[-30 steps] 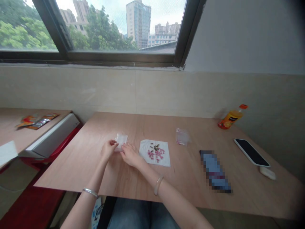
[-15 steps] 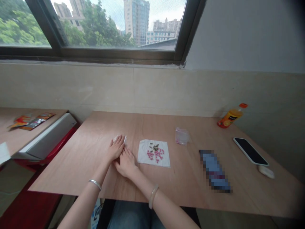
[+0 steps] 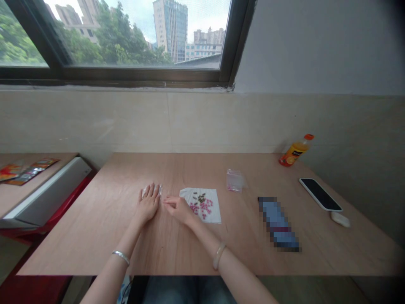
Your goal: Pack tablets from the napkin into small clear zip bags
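Note:
My left hand (image 3: pixel 148 204) lies flat, fingers spread, pressing a small clear plastic bag (image 3: pixel 160 188) against the wooden table (image 3: pixel 202 249); only the bag's edge shows past the fingertips. My right hand (image 3: pixel 179 208) rests beside it, fingers loosely curled, its fingertips pointing left toward the left hand; it holds nothing that I can see. Just right of it lies a white paper sheet (image 3: pixel 209 202) with several pink pills (image 3: pixel 204 207) and a few dark pills (image 3: pixel 200 196) on it.
Another small clear bag (image 3: pixel 234 180) with pink contents lies beyond the sheet. A blurred blue package (image 3: pixel 277 223), a phone (image 3: pixel 320 199), a small white object (image 3: pixel 340 219) and an orange juice bottle (image 3: pixel 295 151) are to the right. A second desk (image 3: pixel 19 185) stands at left.
My left hand went from pinching the clear bag to lying flat on top of it. My right hand let go and slid right, toward the paper sheet. The view shifted right.

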`<state>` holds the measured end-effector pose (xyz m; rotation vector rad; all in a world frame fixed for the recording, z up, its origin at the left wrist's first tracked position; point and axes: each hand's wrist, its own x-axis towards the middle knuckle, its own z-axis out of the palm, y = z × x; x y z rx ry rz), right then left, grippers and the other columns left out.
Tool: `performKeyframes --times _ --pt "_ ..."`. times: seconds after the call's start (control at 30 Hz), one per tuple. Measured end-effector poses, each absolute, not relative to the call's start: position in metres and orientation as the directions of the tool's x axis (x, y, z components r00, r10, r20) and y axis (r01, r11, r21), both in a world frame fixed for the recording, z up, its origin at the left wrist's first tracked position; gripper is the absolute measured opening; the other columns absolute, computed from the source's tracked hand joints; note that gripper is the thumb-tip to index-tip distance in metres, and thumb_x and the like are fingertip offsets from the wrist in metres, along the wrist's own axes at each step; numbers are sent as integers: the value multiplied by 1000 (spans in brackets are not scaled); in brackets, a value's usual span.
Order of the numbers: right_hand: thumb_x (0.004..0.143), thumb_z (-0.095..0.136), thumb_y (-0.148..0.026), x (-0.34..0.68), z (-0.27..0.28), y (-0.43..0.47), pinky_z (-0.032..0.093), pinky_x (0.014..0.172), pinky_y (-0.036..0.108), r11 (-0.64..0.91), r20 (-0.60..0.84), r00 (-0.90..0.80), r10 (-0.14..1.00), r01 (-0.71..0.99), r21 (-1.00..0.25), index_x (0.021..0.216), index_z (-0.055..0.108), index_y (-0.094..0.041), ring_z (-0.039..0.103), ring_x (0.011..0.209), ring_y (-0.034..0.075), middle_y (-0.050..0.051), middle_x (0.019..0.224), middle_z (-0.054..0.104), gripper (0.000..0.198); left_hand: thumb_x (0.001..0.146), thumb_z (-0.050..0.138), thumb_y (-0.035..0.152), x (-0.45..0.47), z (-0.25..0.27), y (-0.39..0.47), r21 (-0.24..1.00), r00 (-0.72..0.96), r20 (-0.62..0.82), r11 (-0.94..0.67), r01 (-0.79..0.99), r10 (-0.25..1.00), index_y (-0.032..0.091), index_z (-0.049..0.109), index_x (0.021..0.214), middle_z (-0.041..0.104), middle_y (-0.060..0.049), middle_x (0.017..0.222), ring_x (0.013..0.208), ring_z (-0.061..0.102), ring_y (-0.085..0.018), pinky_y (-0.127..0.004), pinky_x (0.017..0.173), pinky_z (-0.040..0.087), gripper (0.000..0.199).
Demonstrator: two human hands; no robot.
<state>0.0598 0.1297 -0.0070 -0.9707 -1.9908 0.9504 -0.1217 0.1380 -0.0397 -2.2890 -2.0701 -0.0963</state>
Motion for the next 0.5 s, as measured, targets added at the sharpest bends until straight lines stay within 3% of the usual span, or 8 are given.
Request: performKeyframes --times 0.13,0.17,0.27,0.37,0.5 --pt "84 54 -24 124 -3 162 49 85 30 158 212 50 976 508 -847 93 74 -19 67 93 20 8 99 74 23 97 20 35 -122 -43 142 6 56 40 -56 998 998 21 28 148 27 -8 155 142 28 -29 -55 115 15 53" --pt "82 56 -22 145 0 170 49 84 29 30 183 203 962 586 -810 94 73 -19 67 92 19 7 99 73 21 97 19 36 -123 -44 143 13 50 31 -50 999 998 22 28 148 26 -8 155 142 27 -29 -56 114 16 53" --pt "80 52 -16 210 7 189 44 91 37 -178 165 457 874 618 -766 104 67 -8 61 105 27 20 108 67 29 98 18 37 -125 -45 144 23 39 21 -39 999 999 23 28 148 26 -8 155 143 26 -29 -58 113 16 53" --pt "75 58 -18 260 6 193 44 90 41 -337 144 621 770 588 -735 112 59 -1 56 112 34 29 117 59 40 97 20 36 -124 -47 144 12 48 37 -48 999 998 22 30 148 28 -9 155 143 26 -29 -58 114 14 53" --pt "62 70 -19 289 -9 190 48 73 35 -429 59 662 748 549 -717 89 66 -7 64 94 33 22 94 67 30 96 27 33 -120 -46 144 12 39 97 -40 999 995 11 36 143 29 -18 153 140 31 -32 -57 113 15 53"
